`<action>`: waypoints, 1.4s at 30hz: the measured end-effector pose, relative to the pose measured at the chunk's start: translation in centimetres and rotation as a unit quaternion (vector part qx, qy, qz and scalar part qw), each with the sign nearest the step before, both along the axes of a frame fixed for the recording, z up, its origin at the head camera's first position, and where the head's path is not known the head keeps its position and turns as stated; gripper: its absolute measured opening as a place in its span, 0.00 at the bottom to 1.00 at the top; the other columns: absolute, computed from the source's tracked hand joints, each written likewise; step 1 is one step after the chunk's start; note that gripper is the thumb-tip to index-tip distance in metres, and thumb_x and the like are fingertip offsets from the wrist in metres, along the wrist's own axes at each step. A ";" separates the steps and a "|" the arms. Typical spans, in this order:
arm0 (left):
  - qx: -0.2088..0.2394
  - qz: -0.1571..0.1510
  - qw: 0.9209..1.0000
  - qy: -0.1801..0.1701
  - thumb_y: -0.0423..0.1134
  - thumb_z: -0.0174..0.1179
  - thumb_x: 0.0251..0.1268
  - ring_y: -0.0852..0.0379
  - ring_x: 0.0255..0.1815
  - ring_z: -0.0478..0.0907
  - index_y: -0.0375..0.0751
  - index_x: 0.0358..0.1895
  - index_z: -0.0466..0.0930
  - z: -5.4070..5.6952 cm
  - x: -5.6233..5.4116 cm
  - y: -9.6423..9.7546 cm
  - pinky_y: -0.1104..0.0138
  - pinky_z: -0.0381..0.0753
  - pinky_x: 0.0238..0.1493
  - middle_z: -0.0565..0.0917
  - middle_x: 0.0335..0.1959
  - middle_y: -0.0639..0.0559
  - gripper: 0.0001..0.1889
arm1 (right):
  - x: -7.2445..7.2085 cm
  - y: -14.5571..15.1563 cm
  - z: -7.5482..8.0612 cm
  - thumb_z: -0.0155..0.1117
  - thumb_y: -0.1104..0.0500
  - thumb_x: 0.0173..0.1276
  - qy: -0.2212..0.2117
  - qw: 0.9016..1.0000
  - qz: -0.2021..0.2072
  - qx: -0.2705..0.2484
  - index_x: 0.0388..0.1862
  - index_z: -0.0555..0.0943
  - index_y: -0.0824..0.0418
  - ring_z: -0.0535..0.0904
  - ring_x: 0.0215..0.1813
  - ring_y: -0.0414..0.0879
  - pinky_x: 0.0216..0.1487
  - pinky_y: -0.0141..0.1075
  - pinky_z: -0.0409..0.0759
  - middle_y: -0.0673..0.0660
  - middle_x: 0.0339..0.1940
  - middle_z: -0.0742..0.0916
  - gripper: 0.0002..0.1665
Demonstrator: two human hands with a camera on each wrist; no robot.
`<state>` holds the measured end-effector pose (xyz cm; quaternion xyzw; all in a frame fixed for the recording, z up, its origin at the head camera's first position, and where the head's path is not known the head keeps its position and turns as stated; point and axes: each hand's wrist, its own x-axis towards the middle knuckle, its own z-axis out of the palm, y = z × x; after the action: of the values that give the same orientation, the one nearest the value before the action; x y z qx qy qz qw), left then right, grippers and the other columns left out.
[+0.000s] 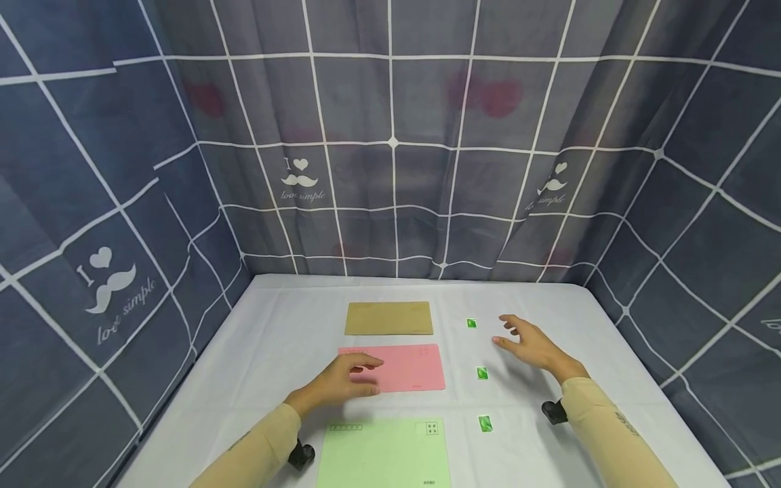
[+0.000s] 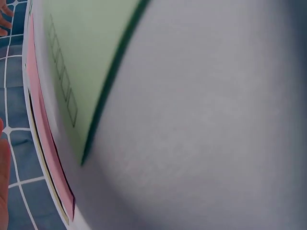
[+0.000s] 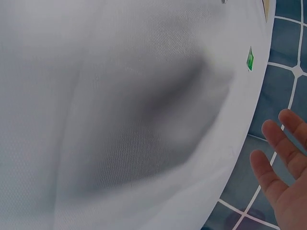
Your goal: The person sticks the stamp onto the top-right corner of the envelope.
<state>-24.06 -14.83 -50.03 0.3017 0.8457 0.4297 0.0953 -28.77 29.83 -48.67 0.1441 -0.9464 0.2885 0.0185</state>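
Observation:
My left hand [image 1: 342, 381] hovers over the left part of a pink envelope [image 1: 409, 366], its fingers loosely bent and holding nothing. Behind that envelope lies a brown one, a kraft envelope [image 1: 388, 318]; in front is a light green envelope [image 1: 384, 451] with printed boxes along its top. To the right, my right hand [image 1: 537, 349] is held above the table with spread, relaxed fingers and nothing in them. Near it, three small green stamps form a column: a far stamp [image 1: 472, 323], a middle stamp [image 1: 482, 373] and a near stamp [image 1: 485, 423].
A white cloth [image 1: 281, 325] covers the table. Dark grey-blue curtains [image 1: 427, 176] with white grid lines enclose the back and both sides. Black wrist cameras show under both sleeves, such as the right wrist camera [image 1: 554, 411].

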 end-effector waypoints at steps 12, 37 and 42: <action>0.009 -0.007 1.000 -0.015 0.45 0.70 0.62 0.44 0.63 0.77 0.37 0.64 0.78 -0.5 0.6 0.2 0.46 0.75 0.67 0.82 0.61 0.47 0.28 | 0.0 -0.1 0.1 0.63 0.44 0.72 0.003 1.000 -0.001 -0.003 0.70 0.68 0.67 0.78 0.60 0.67 0.58 0.61 0.77 0.72 0.62 0.80 0.38; -0.030 -0.025 0.999 -0.036 0.46 0.72 0.59 0.52 0.63 0.76 0.44 0.62 0.79 -0.9 1.6 0.4 0.55 0.77 0.67 0.82 0.61 0.57 0.27 | 0.5 -0.8 -0.1 0.64 0.45 0.71 0.007 1.000 0.007 -0.013 0.68 0.71 0.67 0.79 0.59 0.65 0.58 0.59 0.78 0.70 0.60 0.81 0.36; -0.040 -0.033 0.998 -0.039 0.44 0.73 0.59 0.55 0.62 0.77 0.47 0.61 0.80 -1.0 1.6 0.6 0.56 0.77 0.66 0.82 0.60 0.58 0.26 | 0.5 -0.9 -0.2 0.64 0.48 0.72 0.002 1.000 0.009 -0.014 0.68 0.71 0.67 0.79 0.58 0.65 0.58 0.59 0.78 0.70 0.60 0.81 0.34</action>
<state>-22.47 -14.27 -51.05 0.3083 0.8474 0.4037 0.1544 -28.28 28.91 -48.87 0.1525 -0.9410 0.3013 0.0195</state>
